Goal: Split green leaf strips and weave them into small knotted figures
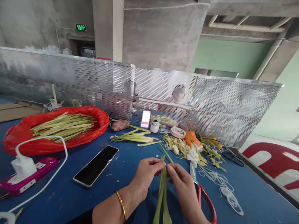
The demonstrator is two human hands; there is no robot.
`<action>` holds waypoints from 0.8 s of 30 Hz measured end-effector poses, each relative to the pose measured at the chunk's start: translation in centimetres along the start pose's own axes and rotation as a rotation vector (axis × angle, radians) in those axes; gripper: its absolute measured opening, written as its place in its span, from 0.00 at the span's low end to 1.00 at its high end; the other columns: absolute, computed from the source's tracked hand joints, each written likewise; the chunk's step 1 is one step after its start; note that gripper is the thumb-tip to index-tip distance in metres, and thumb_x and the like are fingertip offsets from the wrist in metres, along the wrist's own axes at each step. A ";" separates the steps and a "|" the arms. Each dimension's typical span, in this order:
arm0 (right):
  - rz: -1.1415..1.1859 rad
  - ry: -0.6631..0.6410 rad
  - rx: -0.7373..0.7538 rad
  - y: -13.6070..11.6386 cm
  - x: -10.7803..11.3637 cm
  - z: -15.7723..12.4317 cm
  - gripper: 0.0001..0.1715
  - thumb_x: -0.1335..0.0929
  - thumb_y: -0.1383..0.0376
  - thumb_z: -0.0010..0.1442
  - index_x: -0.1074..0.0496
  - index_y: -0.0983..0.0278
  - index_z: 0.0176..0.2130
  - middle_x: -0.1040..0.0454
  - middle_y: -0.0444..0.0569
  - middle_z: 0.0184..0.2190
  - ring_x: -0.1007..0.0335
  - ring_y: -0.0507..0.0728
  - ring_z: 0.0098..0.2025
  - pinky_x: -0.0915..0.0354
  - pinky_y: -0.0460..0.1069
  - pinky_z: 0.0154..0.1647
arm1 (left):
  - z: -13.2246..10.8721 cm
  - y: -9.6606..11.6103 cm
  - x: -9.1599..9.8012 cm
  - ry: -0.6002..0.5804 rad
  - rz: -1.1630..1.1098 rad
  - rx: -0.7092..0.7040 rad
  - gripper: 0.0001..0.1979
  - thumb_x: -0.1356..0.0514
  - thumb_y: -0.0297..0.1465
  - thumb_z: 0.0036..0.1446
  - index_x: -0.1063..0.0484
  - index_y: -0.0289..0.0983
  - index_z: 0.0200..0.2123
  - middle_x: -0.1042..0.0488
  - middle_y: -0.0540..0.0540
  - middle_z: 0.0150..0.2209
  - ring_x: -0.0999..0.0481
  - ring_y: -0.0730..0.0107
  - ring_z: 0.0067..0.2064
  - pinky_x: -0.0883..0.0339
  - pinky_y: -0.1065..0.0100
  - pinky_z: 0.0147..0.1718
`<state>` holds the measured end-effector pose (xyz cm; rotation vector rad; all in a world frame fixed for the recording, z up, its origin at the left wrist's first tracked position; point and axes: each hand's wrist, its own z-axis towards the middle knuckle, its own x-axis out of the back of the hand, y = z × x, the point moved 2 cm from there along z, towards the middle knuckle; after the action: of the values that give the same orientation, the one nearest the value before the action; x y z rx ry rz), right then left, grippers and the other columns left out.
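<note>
Green near six o'clock: hold the stalks (160, 196) even over the surface (123, 169), pinched at their far ends by left hand (146, 174) and right hand (183, 183), clear of scissors (199, 192) at five o'clock.

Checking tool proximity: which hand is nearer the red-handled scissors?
Right. The right hand is immediately left of the scissors; the left hand is farther left, beyond the right hand.

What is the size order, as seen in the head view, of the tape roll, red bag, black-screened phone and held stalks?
1. Red bag
2. Black-screened phone and held stalks: too alike to rank; the frame cuts off the stalks
3. Tape roll
</note>
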<state>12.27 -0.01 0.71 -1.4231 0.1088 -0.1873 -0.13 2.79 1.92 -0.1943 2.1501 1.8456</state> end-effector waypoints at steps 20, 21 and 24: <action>0.237 0.091 -0.118 0.0 0.8 0.4 0.12 0.26 0.59 0.44 0.24 0.65 0.27 0.29 0.44 0.23 0.37 0.52 0.27 0.38 0.47 0.31 | -0.7 -0.8 -1.1 -0.060 -0.041 0.098 0.10 0.29 0.33 0.37 0.23 0.33 0.23 0.24 0.46 0.22 0.28 0.71 0.25 0.36 0.70 0.29; 0.241 0.094 -0.125 0.0 0.7 0.4 0.12 0.26 0.58 0.45 0.24 0.65 0.27 0.29 0.44 0.23 0.37 0.52 0.27 0.38 0.47 0.32 | -0.7 -0.8 -1.1 -0.052 -0.044 0.095 0.10 0.29 0.33 0.37 0.23 0.33 0.23 0.24 0.46 0.22 0.27 0.70 0.26 0.35 0.70 0.29; 0.234 0.073 -0.116 -0.3 0.6 0.3 0.13 0.26 0.58 0.45 0.24 0.65 0.28 0.29 0.43 0.22 0.37 0.51 0.27 0.38 0.47 0.32 | -0.6 -0.8 -1.1 -0.054 -0.038 0.083 0.10 0.29 0.33 0.38 0.23 0.34 0.23 0.24 0.46 0.22 0.27 0.70 0.26 0.36 0.70 0.29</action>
<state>12.95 0.14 1.05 -1.5061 0.3492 -0.0403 1.04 1.93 1.63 -0.1634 2.1658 1.7174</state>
